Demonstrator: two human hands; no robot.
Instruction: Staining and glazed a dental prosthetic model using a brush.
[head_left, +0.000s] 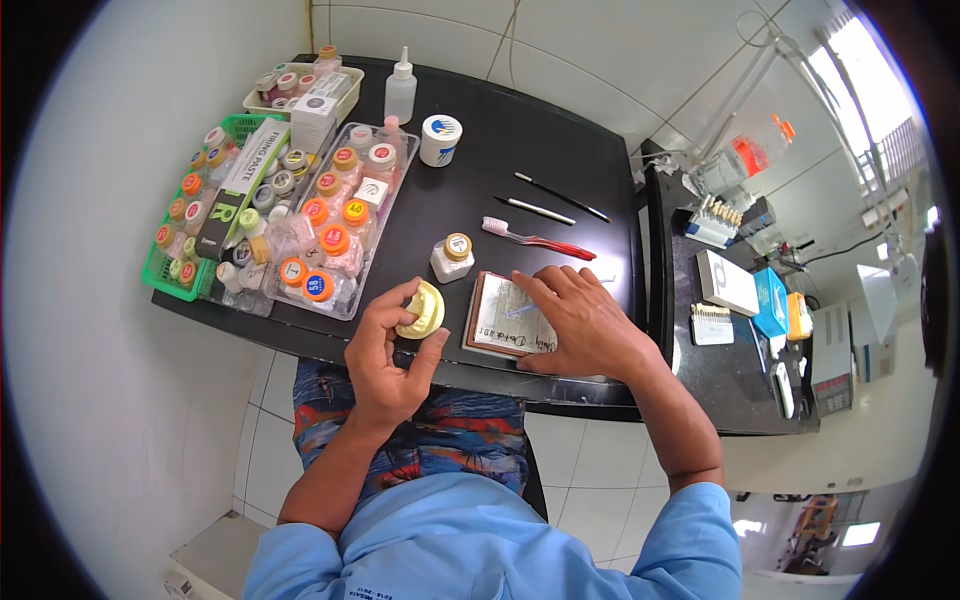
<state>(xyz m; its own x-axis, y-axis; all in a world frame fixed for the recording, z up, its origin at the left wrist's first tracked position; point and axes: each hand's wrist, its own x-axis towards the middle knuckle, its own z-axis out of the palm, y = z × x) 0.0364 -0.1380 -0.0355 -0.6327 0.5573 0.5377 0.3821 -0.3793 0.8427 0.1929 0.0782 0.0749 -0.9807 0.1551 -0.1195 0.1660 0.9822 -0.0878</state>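
My left hand (388,365) is closed around a pale yellow dental cast (424,310), above the near edge of the black table. My right hand (592,328) spans a flat, brown-edged rectangular case (473,325) that lies on the table. The case has a whitish top with handwriting on it. The right thumb is at its near edge and the index finger at its far edge; the hand hides the case's right side. Beyond the case stands a small jar (453,258) of pale powder with a gold lid.
A red-handled toothbrush (540,240), a white-handled brush (540,211) and a black brush (565,198) lie behind. A white tub (440,140) and a squeeze bottle (400,92) stand farther back. Left are a clear tray (389,220) of jars and a green basket (160,270).
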